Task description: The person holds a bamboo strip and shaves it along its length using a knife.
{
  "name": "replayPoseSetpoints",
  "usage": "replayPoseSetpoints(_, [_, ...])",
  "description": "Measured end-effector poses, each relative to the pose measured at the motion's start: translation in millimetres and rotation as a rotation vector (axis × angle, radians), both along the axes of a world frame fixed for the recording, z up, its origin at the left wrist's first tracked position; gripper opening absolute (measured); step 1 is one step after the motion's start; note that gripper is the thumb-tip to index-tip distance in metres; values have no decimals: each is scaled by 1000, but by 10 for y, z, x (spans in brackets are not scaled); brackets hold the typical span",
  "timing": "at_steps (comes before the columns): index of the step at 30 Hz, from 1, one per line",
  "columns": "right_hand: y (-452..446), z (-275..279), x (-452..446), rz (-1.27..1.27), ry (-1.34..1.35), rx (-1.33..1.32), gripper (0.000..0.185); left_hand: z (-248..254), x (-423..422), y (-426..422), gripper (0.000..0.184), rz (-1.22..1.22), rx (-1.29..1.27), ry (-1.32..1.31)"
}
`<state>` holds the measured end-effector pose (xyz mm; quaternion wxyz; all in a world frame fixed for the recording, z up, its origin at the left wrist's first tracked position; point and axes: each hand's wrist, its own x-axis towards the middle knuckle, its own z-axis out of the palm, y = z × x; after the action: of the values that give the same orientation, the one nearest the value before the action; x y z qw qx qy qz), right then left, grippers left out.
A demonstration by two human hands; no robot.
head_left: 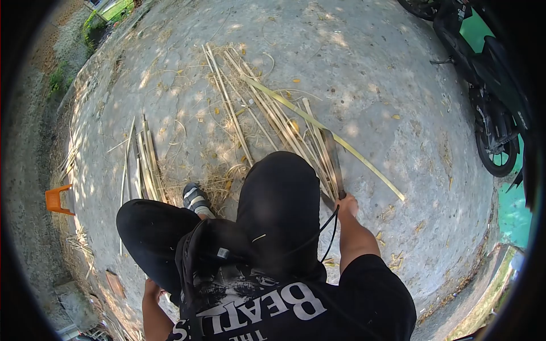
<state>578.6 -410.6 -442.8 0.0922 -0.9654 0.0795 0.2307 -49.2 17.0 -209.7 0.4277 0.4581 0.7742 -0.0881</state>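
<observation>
My right hand (348,204) is closed round the lower end of a machete (331,153), whose long dark blade points away from me, over the bamboo. Beside the blade, a bundle of split bamboo strips (278,116) fans out on the ground past my raised knee. One longer greenish bamboo strip (352,149) lies slantwise across them, passing by the blade's tip. Down by my left hip is my left hand (152,288); its fingers are mostly hidden behind my thigh and clothing, so what they hold does not show.
More bamboo strips (147,162) lie to the left, near my sandalled foot (196,199). Thin shavings (219,181) and yellow leaves litter the concrete (409,148). An orange plastic stool (58,200) stands at the far left. A motorcycle (493,102) is parked on the right.
</observation>
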Motion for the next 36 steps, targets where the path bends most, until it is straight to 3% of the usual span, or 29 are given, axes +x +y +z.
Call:
replayPoseSetpoints(4, [-185, -13, -24, 114, 20, 102, 37, -128, -252, -140, 28, 38, -67, -34])
replayPoseSetpoints(10, [-145, 377, 614, 333, 4, 18, 34, 37, -371, -325, 33, 96, -103, 59])
replayPoseSetpoints(12, [-133, 321, 890, 437, -233, 4, 35, 128, -379, -355, 35, 96, -106, 78])
replayPoseSetpoints(15, [100, 374, 1312, 431, -241, -100, 37, 220, -366, -307, 37, 95, -99, 59])
replayPoseSetpoints(18, [266, 206, 1646, 286, 29, -58, 37, 283, -295, -268, 41, 46, -57, 73])
replayPoseSetpoints(21, [412, 227, 1519, 121, 62, 65, 37, 383, -138, -186, 44, 29, -23, 81])
replayPoseSetpoints(24, [442, 172, 1395, 135, 163, -37, 39, 363, -141, -118, 44, 23, -3, 79])
replayPoseSetpoints(27, [401, 418, 1140, 322, -170, -113, 40, 334, -148, -81, 45, 23, -21, 93])
replayPoseSetpoints(31, [148, 146, 1502, 461, -222, -69, 40, 393, -183, -72, 46, 21, -7, 110])
replayPoseSetpoints(34, [152, 49, 1758, 344, 34, -59, 37, 375, -175, -76, 44, 58, 9, 87])
replayPoseSetpoints(36, [162, 53, 1677, 366, -17, -113, 35, 328, -171, -104, 43, 62, 10, 38])
